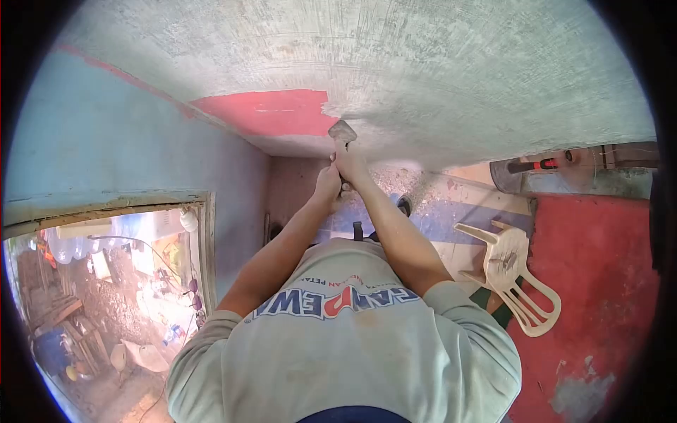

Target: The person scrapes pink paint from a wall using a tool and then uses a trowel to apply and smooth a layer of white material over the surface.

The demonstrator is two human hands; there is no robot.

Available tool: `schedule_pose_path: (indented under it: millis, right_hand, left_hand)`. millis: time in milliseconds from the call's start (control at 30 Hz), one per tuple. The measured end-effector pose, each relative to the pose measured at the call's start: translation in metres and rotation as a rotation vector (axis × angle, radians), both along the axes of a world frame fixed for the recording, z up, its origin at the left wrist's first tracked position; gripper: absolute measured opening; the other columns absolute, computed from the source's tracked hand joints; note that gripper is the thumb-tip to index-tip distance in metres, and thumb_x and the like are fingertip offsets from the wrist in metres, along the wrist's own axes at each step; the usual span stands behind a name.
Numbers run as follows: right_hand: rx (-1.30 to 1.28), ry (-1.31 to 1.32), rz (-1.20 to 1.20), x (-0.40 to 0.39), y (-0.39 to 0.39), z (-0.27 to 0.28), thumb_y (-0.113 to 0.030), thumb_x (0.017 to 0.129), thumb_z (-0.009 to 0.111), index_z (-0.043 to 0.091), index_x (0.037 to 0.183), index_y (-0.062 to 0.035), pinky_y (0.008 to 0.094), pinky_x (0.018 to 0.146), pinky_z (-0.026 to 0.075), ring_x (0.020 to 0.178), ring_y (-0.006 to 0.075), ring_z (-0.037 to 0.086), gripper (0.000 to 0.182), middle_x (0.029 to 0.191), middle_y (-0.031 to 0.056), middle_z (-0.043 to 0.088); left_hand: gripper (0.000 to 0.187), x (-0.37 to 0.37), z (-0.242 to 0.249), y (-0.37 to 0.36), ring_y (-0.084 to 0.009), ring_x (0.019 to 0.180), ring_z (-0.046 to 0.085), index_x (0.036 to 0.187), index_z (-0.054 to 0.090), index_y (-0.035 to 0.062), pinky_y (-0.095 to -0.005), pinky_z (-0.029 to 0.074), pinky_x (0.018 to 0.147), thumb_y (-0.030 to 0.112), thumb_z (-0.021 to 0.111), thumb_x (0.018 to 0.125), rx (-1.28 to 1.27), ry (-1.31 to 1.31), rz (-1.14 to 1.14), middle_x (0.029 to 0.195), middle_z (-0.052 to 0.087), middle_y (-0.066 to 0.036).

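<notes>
Both of my hands are close together in front of me, near the grey, scraped wall. My right hand is wrapped round the handle of a scraper, whose flat blade lies against the wall at the right edge of a patch of pink paint. Just below and to the left, my left hand is closed at the lower end of the handle, by my right wrist; its fingers are partly hidden.
A white plastic chair stands at the right beside a red surface. Debris is scattered on the floor. At the left are a blue wall and a window frame. A black-and-red tool lies on a ledge at the right.
</notes>
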State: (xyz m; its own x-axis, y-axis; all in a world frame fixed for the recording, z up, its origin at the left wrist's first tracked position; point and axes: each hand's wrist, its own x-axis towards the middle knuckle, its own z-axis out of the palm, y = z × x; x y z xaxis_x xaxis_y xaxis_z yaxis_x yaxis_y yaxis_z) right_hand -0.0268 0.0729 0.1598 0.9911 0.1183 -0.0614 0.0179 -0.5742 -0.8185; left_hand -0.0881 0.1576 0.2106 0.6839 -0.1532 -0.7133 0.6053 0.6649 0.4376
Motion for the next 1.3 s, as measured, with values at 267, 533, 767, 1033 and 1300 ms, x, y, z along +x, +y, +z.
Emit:
schedule_pose_path:
  millis: [267,533,767,1033,1300]
  right_hand:
    - [-0.044,0.076,0.076,0.003,0.003,0.026,-0.03,0.1,0.054,0.057,0.105,0.0031,0.0445,0.071,0.05,0.074,0.0325,0.065,0.033,0.078,0.0175,0.062]
    - [0.219,0.25,-0.045,0.0,0.007,0.032,-0.028,0.1,0.053,0.057,0.103,-0.0001,0.0472,0.071,0.05,0.083,0.0358,0.065,0.028,0.09,0.0235,0.064]
    - [0.351,0.296,-0.131,0.0,0.011,0.037,-0.035,0.101,0.051,0.058,0.094,0.0017,0.039,0.061,0.049,0.065,0.0212,0.062,0.038,0.073,0.011,0.063]
    - [0.35,0.3,-0.165,-0.008,0.014,0.04,-0.039,0.101,0.05,0.06,0.087,0.003,0.0404,0.063,0.049,0.067,0.0226,0.064,0.045,0.074,0.0126,0.064]
    - [0.297,0.225,-0.181,-0.003,0.016,0.013,-0.035,0.101,0.05,0.059,0.092,0.0042,0.0421,0.065,0.05,0.065,0.0275,0.064,0.041,0.071,0.0142,0.064]
  left_hand:
    - [0.034,0.0,0.008,0.003,-0.0061,0.045,0.041,0.092,0.052,0.0124,-0.0233,0.03,0.036,0.04,0.041,0.108,0.067,-0.004,-0.019,0.069,0.049,0.001]
    - [0.033,-0.006,0.027,0.003,-0.006,0.045,0.04,0.094,0.052,0.0138,-0.0228,0.03,0.037,0.042,0.043,0.107,0.043,-0.018,-0.05,0.069,0.048,0.002]
    - [0.035,-0.006,0.036,0.002,-0.0065,0.045,0.041,0.093,0.052,0.0133,-0.0226,0.031,0.037,0.044,0.043,0.107,0.094,-0.009,-0.03,0.071,0.051,0.001]
    - [0.035,-0.011,0.021,0.005,-0.0071,0.045,0.041,0.092,0.052,0.0133,-0.0234,0.03,0.037,0.044,0.043,0.107,0.085,0.004,-0.041,0.069,0.05,0.001]
    - [0.029,-0.008,0.005,0.005,-0.0069,0.043,0.04,0.091,0.053,0.0117,-0.0243,0.03,0.036,0.034,0.042,0.106,0.091,-0.015,-0.02,0.066,0.049,0.002]
